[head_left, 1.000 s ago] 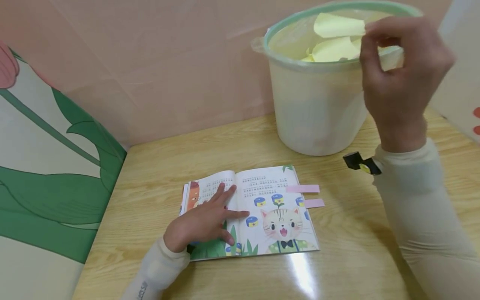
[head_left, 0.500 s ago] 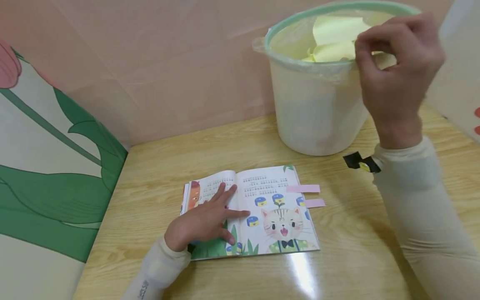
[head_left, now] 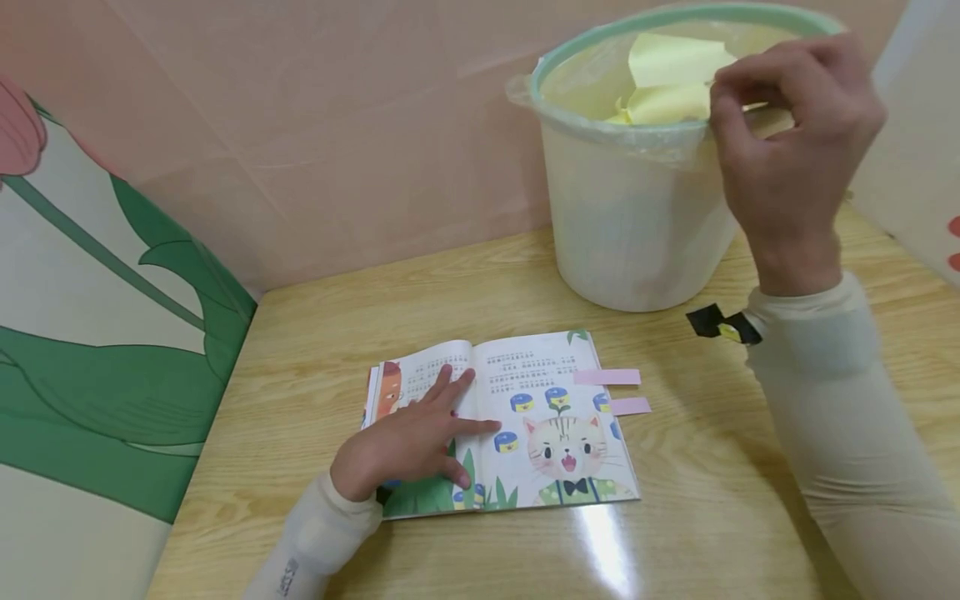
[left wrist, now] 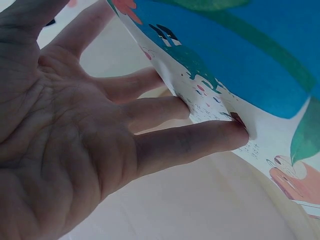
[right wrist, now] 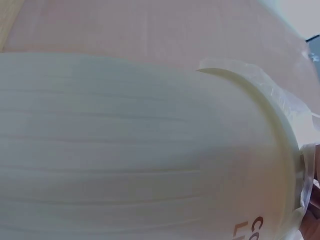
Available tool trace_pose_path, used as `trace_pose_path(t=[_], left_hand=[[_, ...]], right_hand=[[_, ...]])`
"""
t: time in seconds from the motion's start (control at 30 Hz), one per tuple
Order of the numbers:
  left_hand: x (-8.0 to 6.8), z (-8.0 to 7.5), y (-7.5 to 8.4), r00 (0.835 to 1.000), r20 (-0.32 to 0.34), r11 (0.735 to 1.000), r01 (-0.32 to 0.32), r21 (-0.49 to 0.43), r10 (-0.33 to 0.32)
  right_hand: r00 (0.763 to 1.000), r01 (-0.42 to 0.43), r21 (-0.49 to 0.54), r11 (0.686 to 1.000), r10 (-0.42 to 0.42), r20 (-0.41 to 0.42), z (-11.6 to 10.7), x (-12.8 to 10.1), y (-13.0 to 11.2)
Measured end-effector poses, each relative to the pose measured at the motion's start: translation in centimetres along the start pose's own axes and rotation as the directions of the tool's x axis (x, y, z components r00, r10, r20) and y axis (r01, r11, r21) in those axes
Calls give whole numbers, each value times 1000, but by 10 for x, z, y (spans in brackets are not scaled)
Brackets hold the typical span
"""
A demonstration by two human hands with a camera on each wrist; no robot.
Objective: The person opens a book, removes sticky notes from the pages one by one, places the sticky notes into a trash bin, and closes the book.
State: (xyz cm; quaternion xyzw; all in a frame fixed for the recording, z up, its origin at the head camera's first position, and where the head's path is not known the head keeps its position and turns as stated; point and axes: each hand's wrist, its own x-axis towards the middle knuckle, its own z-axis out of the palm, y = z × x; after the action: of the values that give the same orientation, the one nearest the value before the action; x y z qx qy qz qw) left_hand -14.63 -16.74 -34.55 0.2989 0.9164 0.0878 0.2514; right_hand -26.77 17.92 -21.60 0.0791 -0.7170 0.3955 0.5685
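Note:
An open picture book lies on the table, a cat drawn on its right page. My left hand rests spread across its left page and centre fold. The left wrist view shows straight fingers against a page. Two pink paper strips stick out from the book's right edge. At upper right stands a pale bin with a clear liner and green rim. My right hand is at the rim, thumb and forefinger pinching the edge of a yellow paper sheet. Another yellow sheet sits below it. The fingertips are partly hidden.
A wooden table carries the book and bin. Behind them rises a pink wall covering. A panel with painted green leaves borders the left side. The right wrist view is mostly filled by the bin's side.
My right hand has shifted slightly left and down at the bin's rim, then stayed nearly still. The upper yellow sheet has spread flatter inside the bin. My left hand has not moved.

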Motion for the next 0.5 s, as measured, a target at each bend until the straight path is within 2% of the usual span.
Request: trace_pose_path(t=[0.23, 0.5], left_hand=[[0, 1, -1, 1000, -4, 1000, -8, 2, 8], [0, 1, -1, 1000, -8, 1000, -14, 5, 14]], right_hand=[[999, -24, -51, 998, 26, 43, 0, -2, -1], [990, 62, -86, 994, -51, 130, -2, -3, 4]])
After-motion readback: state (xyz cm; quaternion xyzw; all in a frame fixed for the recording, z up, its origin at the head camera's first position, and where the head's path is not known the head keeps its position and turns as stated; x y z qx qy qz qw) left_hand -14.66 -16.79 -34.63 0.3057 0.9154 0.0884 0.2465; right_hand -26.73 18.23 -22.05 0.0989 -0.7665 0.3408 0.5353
